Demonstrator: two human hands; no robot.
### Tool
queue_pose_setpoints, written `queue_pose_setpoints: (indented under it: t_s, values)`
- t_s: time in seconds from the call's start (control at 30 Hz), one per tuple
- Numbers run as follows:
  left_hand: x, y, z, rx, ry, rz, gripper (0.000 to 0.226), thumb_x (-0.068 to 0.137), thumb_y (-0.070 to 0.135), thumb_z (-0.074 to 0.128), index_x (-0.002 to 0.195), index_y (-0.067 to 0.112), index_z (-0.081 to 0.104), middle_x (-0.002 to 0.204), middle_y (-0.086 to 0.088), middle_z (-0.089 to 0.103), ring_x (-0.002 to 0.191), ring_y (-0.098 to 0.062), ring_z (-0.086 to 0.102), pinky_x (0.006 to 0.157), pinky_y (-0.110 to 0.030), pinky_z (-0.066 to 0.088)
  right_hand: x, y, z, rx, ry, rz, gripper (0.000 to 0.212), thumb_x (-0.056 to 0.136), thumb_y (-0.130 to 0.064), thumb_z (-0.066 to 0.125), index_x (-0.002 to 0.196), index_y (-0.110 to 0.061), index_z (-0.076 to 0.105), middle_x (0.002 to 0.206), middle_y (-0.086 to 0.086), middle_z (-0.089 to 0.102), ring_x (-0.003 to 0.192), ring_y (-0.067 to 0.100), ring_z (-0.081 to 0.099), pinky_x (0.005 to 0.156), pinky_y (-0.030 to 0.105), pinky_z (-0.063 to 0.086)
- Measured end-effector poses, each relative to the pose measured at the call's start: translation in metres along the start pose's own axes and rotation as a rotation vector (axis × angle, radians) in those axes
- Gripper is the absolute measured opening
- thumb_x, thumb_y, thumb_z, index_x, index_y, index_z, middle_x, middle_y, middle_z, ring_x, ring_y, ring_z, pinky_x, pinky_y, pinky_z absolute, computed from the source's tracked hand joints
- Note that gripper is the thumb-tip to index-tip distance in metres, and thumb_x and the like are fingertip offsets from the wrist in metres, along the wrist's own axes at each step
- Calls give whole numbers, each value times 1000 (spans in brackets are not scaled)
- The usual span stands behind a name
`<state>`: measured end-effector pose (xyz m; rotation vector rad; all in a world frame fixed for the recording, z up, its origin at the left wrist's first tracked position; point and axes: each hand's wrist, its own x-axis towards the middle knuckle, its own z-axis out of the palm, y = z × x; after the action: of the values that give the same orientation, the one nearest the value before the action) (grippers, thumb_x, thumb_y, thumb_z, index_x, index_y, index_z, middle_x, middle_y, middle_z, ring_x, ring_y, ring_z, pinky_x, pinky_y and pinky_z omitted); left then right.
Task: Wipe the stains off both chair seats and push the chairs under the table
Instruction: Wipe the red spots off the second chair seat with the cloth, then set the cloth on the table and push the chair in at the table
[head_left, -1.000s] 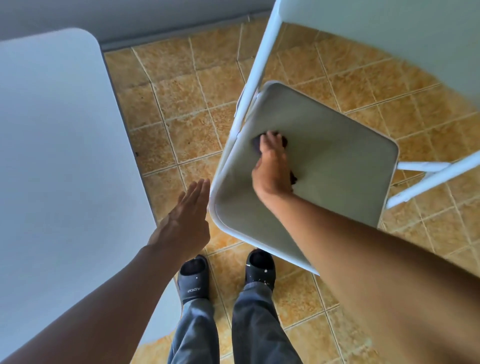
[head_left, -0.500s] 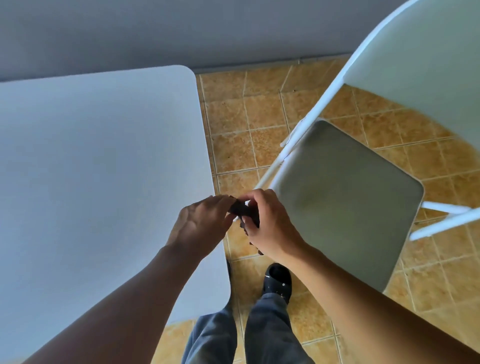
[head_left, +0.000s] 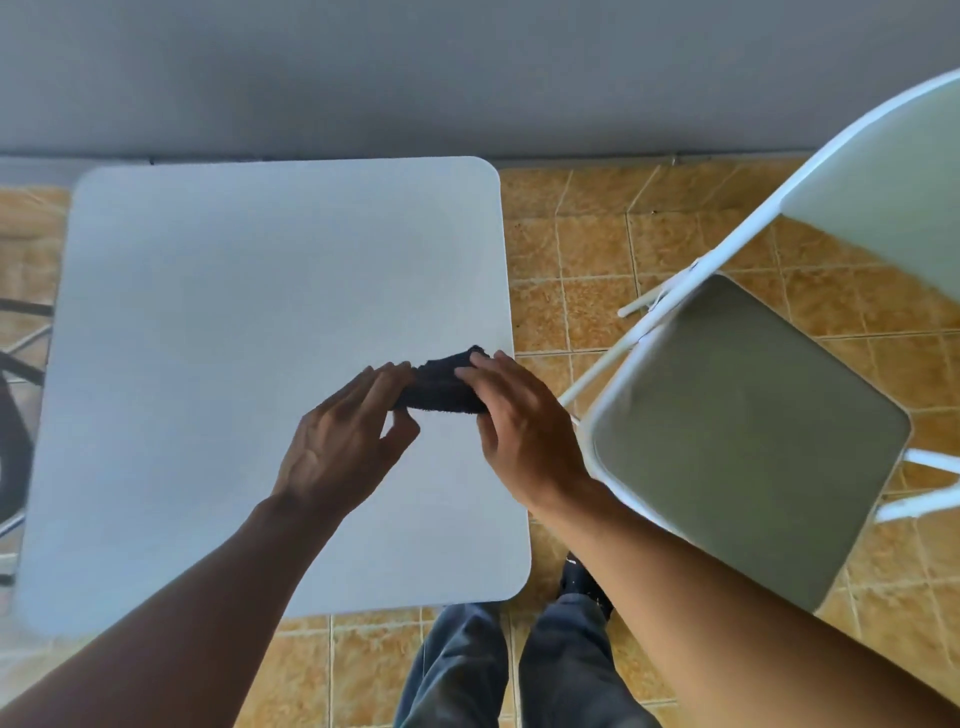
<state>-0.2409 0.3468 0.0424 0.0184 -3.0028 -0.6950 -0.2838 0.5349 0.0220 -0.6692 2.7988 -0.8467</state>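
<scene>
Both hands meet over the right edge of the pale grey, round-cornered plastic desk (head_left: 260, 322), working a small dark, nubbly cloth (head_left: 441, 387) between them. The left hand (head_left: 343, 441) pinches its left end with fingers closed on it; the right hand (head_left: 524, 431) lies over the other end, fingers curled around it.

Refolding looks like the step in hand. Done well, a clean face is turned outward and the cloth pressed into a flat pad, so the next wipe lifts dirt rather than smearing it (a loose bunch only skates).

Just right of the desk's right edge stands the white tube-framed folding chair (head_left: 670, 291), its smooth grey-green seat (head_left: 748, 436) a rounded square, matte and free of visible stains, not yet pushed under. A dark frame at the far left may be the second chair; I cannot tell.
</scene>
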Motion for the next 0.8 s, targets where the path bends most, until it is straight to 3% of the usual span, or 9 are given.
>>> queue_pose_setpoints:
  t_s: [0.1, 0.17, 0.23, 0.3, 0.47, 0.63, 0.8]
  values:
    - [-34, -18, 11, 86, -80, 67, 40, 84, 18, 56, 125, 17, 61, 131, -5, 61, 122, -26, 56, 102, -42, 45, -25, -2, 26, -144, -129, -52, 54, 89, -6, 60, 142, -13, 49, 153, 9, 43, 142, 29, 38, 118, 42, 33]
    - [-61, -23, 24, 165, -267, 27, 48, 84, 31, 50, 130, 19, 58, 140, -7, 52, 129, -28, 49, 109, -46, 36, -52, 2, 43, -263, -320, -63, 61, 86, -19, 65, 144, -11, 46, 156, 14, 37, 140, 33, 40, 115, 45, 37]
    - [-82, -22, 36, 234, -440, -37, 55, 83, 39, 46, 133, 18, 55, 144, -10, 47, 131, -30, 47, 109, -49, 36, -74, 6, 55, -332, -464, -67, 68, 82, -28, 69, 143, -8, 47, 155, 16, 38, 138, 35, 44, 112, 45, 40]
    - [-92, -16, 43, 261, -512, -90, 58, 83, 40, 48, 135, 16, 53, 145, -13, 45, 131, -30, 46, 108, -49, 38, -85, 10, 59, -351, -508, -67, 70, 83, -29, 69, 145, -8, 45, 155, 15, 38, 140, 34, 41, 111, 43, 41]
    - [-77, 8, 35, 224, -483, -64, 58, 85, 36, 58, 137, 12, 50, 146, -12, 43, 134, -27, 42, 109, -48, 38, -79, 11, 44, -328, -514, -78, 68, 87, -20, 65, 148, -7, 39, 157, 15, 35, 143, 32, 37, 115, 40, 30]
    - [-25, 56, -9, 187, -397, 30, 56, 84, 32, 59, 136, 13, 51, 146, -9, 46, 135, -24, 41, 113, -40, 30, -69, 0, -15, -273, -415, -34, 68, 91, 2, 48, 154, -4, 21, 163, 14, 17, 151, 28, 16, 116, 40, -3]
    - [10, 129, -68, 182, -479, 63, 56, 95, 39, 36, 147, 17, 31, 155, -3, 29, 143, -20, 23, 117, -38, 16, -68, -14, -99, -244, -396, 42, 64, 97, -3, 37, 156, -5, 13, 165, 15, 6, 153, 27, 6, 125, 37, 3]
